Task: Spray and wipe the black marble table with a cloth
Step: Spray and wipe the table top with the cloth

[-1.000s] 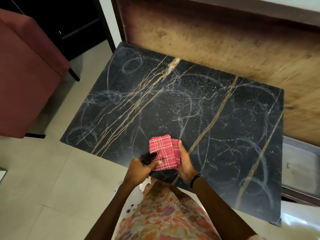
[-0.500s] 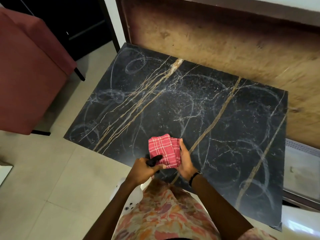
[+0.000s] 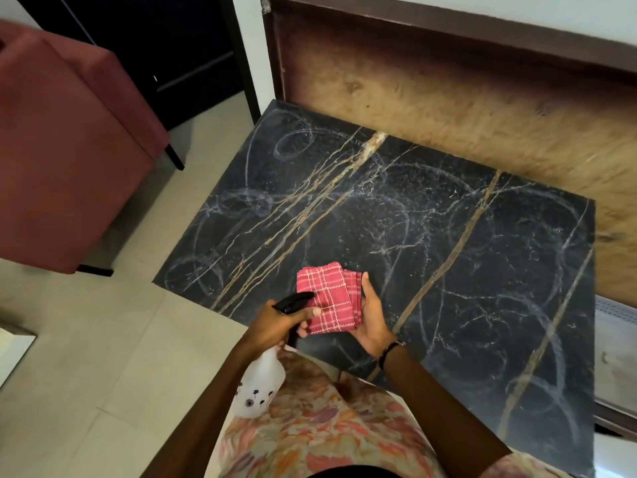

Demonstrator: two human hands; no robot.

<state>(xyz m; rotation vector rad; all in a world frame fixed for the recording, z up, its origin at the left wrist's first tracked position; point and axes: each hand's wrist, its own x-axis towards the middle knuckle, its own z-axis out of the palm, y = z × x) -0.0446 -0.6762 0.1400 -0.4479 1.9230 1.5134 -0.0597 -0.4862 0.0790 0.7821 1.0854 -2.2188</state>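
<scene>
The black marble table [image 3: 465, 257] has gold veins, pale ring-shaped streaks and fine droplets on its top. Over its near edge I hold a folded red checked cloth [image 3: 329, 296]. My right hand [image 3: 370, 315] cups the cloth from the right side and beneath. My left hand [image 3: 277, 322] grips a white spray bottle [image 3: 260, 386] by its black trigger head, and its fingertips touch the cloth's left edge. The bottle's body hangs below my left hand, in front of my patterned clothing.
A dark red upholstered chair [image 3: 65, 146] stands to the left of the table on the pale tiled floor [image 3: 103, 357]. A worn brown panel [image 3: 448, 108] rises right behind the table. A white ridged object [image 3: 615, 346] sits past the table's right edge.
Both hands stay together at the cloth over the near edge. The spray bottle has come more into view below my left hand, and my view has shifted slightly.
</scene>
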